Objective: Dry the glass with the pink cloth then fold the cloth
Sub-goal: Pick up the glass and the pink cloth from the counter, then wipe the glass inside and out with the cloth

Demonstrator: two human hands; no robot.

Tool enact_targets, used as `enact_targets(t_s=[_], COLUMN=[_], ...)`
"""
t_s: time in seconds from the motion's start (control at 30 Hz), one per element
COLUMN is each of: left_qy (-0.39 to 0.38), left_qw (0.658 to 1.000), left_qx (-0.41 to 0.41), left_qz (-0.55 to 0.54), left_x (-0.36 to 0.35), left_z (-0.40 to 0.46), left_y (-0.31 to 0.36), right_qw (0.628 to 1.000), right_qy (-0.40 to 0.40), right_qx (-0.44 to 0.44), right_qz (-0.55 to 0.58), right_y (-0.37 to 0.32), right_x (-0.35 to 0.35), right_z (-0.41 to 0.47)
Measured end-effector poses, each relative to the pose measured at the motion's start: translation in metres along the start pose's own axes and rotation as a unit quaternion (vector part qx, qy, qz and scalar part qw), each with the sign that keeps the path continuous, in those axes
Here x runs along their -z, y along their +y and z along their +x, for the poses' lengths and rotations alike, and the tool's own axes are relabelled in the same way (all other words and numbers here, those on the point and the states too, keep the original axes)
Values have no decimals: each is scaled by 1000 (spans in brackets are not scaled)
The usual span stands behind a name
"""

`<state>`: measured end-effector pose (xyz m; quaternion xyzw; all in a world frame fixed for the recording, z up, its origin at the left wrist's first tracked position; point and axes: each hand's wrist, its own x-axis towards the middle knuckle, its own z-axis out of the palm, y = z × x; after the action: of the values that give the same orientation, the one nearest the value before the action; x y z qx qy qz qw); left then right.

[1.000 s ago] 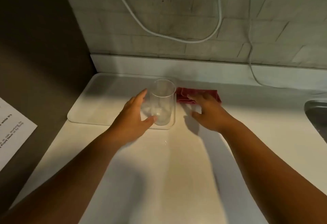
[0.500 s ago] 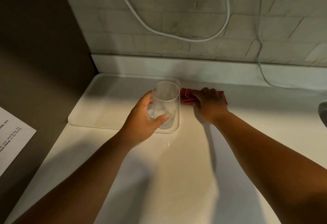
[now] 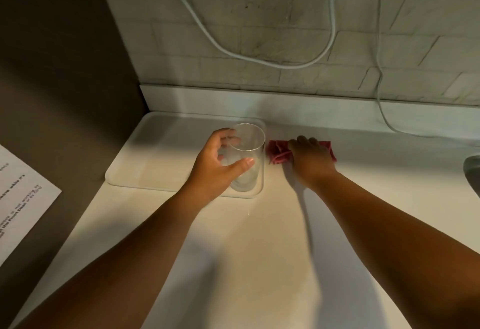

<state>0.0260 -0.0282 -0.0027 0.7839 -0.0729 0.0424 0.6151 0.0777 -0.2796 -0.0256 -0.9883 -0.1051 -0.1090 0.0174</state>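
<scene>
A clear drinking glass (image 3: 250, 146) stands upright at the right front corner of a white tray (image 3: 161, 152). My left hand (image 3: 215, 167) is wrapped around the glass, thumb in front and fingers behind. Just right of the tray, a pink cloth (image 3: 279, 152) lies bunched on the white counter (image 3: 246, 263). My right hand (image 3: 310, 158) covers most of the cloth, its fingers curled into the fabric and gripping it. Only the cloth's left part and a sliver at its right edge show.
A tiled wall with white cables (image 3: 259, 53) rises behind the counter. A dark panel (image 3: 65, 94) closes the left side, with a printed sheet (image 3: 20, 198) on it. A sink edge (image 3: 472, 172) shows at far right.
My left hand went from open beside the glass to closed around it. My right hand moved onto the cloth and bunched it in its fingers.
</scene>
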Motion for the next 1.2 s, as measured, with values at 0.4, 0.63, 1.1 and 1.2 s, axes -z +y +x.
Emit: enact_targets(t_s=[0.4, 0.63, 1.1, 1.2], left_qy=[66, 55, 62, 43], left_qw=[982, 960, 945, 942], left_qx=[2, 89, 194, 201], left_qz=[-178, -259, -256, -265], left_x=[2, -2, -12, -14], left_z=[8, 7, 5, 3], left_y=[31, 46, 66, 72], right_qw=[998, 938, 851, 880], right_qy=[27, 104, 253, 250], right_qx=[-28, -130, -67, -25], right_qz=[51, 303, 456, 402], right_y=[9, 0, -79, -105], right_x=[3, 26, 118, 125], right_z=[-14, -23, -84, -89])
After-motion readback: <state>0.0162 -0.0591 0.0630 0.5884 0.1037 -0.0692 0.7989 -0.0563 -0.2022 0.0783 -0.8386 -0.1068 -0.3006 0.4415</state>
